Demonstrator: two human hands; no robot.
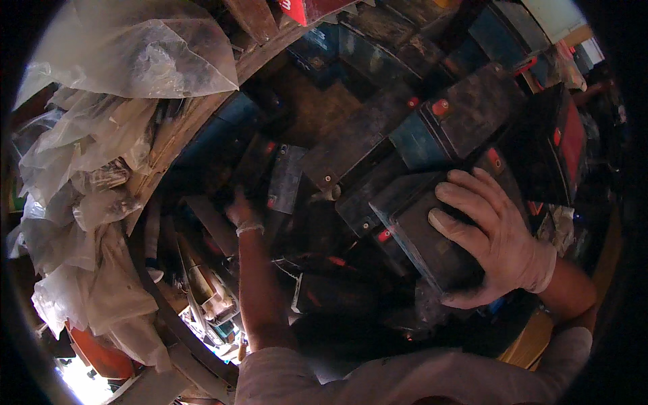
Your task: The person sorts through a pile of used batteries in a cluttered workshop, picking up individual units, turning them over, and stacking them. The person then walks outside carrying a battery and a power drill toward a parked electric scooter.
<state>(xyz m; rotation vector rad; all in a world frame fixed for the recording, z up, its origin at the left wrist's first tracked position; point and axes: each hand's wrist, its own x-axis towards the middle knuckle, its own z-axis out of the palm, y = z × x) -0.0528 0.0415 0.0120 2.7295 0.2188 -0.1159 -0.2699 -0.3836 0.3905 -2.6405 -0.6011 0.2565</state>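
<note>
Battery [432,246], dark and boxy, sits under your right hand [496,239], right of centre among other batteries. Its long axis slants from upper left to lower right, one end pointing up and left, the other down toward you; a paler edge runs along its left side. Your gloved fingers [462,229] are spread and curved around it, gripping: the fingertips lie over its upper right part, the thumb is at the near end, and the left part stands clear of them. Whether it is lifted or resting is hard to tell in the shadow.

Your left hand [244,214] reaches down near a grey battery [287,179]; you can't tell how its fingers stand. Plastic bags [135,61] hang left of a wooden edge [196,125].
</note>
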